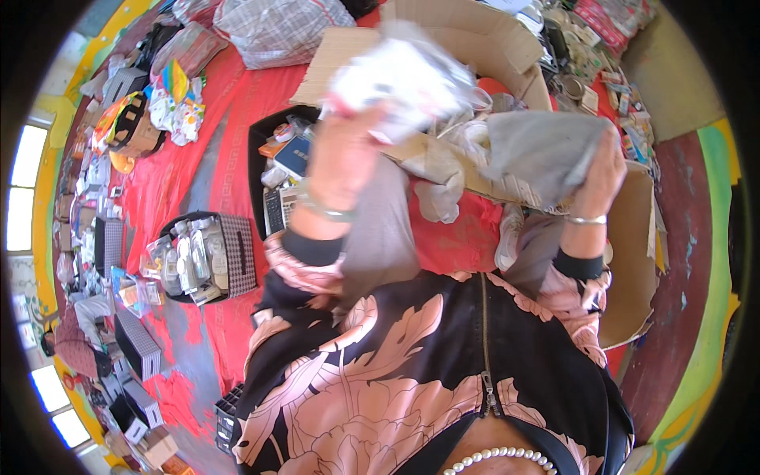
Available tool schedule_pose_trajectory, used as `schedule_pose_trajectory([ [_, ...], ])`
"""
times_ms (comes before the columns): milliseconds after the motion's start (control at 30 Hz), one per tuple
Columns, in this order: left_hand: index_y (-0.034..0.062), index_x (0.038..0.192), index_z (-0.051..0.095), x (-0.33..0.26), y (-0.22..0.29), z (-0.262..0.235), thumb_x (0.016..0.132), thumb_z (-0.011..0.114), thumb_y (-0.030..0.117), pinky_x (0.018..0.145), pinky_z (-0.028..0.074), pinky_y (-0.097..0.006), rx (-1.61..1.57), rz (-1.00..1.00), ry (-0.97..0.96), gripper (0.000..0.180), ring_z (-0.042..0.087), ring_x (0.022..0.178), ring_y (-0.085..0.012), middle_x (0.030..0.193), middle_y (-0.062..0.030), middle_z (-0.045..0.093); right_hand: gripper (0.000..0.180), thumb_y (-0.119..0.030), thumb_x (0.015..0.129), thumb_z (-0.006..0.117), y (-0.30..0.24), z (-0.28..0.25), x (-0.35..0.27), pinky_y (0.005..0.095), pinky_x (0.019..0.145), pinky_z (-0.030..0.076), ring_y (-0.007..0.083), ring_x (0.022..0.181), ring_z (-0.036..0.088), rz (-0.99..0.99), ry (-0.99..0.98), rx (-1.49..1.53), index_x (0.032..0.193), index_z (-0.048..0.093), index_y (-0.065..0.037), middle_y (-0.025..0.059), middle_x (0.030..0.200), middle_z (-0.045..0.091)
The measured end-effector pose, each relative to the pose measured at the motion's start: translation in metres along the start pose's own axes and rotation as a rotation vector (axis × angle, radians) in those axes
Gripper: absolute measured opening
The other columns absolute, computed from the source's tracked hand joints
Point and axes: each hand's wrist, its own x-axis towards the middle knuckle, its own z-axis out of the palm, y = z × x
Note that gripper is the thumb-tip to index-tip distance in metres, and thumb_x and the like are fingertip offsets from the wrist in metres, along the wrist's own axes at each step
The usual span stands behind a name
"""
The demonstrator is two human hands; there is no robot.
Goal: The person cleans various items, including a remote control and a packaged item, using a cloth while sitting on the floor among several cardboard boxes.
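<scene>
My left hand, smeared by motion, is raised and closed on a white plastic bag with some red on it; its contents are too blurred to make out. Grey cloth hangs from my right hand, whose fingers are wrapped round one end of it. Both hands are over an open cardboard box in front of me. Crumpled clear plastic lies over the box's near edge, between my knees.
Left of the box stands a black bin holding a dark blue book and small goods. A checked basket of bottles is further left. Another cardboard box is at my right. Heaped goods and a plaid bag lie beyond.
</scene>
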Motion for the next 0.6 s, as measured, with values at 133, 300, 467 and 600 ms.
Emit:
schedule_pose_trajectory([
  [133,-0.0015,0.116,0.048,-0.013,0.078,-0.109,0.085,0.055,0.005,0.086,0.047,-0.046,0.159,0.255,0.321,0.033,0.058,0.1,-0.0256,0.11,-0.0134,0.058,0.029,-0.028,0.09,0.054,-0.003,-0.026,-0.014,0.0238,0.061,0.046,0.0101,0.07,0.055,0.182,0.007,0.017,0.093,0.06,0.0,0.004,0.084,0.061],
  [300,-0.0004,0.111,0.049,-0.018,0.085,-0.286,0.086,0.053,0.005,0.076,0.053,-0.044,0.026,0.117,0.864,0.026,0.059,0.093,-0.0313,0.104,-0.0151,0.058,0.032,-0.03,0.089,0.056,0.021,-0.024,-0.018,0.0245,0.067,0.046,0.0123,0.076,0.057,0.348,-0.069,-0.012,0.097,0.06,0.0,0.0043,0.089,0.061],
  [467,-0.0028,0.11,0.047,0.025,0.03,-0.385,0.085,0.052,0.006,0.079,0.051,-0.05,-0.136,0.016,1.097,0.027,0.056,0.098,-0.035,0.106,-0.0196,0.055,0.029,-0.029,0.089,0.055,0.033,-0.006,-0.016,0.025,0.063,0.049,0.0125,0.073,0.059,0.356,-0.051,-0.029,0.096,0.06,-0.002,0.0037,0.085,0.062],
  [600,-0.0044,0.112,0.046,0.066,-0.004,-0.435,0.085,0.052,0.008,0.079,0.051,-0.051,-0.208,0.019,1.253,0.03,0.056,0.099,-0.0361,0.108,-0.0213,0.054,0.029,-0.028,0.09,0.053,0.037,0.005,-0.012,0.0254,0.062,0.049,0.0125,0.072,0.059,0.38,-0.06,-0.056,0.096,0.06,-0.001,0.0042,0.084,0.062],
])
